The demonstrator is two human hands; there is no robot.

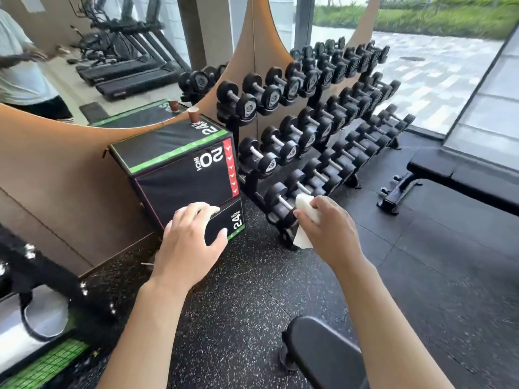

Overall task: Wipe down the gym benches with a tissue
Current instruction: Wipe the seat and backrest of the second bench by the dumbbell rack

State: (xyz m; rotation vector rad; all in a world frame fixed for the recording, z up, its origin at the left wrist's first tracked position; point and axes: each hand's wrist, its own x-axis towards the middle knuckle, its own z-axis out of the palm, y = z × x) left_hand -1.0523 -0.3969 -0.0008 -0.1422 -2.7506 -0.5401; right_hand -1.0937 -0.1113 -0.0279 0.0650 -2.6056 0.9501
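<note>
Right hand (328, 228) clamped on the tissue (307, 217), up in the air — left hand (188, 240) empty, fingers loosely apart. No wiping yet, I'd say — both benches (463, 175) still wait.

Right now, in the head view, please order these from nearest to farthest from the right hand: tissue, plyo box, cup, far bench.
1. Tissue: held in the right hand.
2. Plyo box: to its left, by the wall.
3. Far bench: to the right, near the window.
4. Cup: on the box top, at the mirror.
</note>
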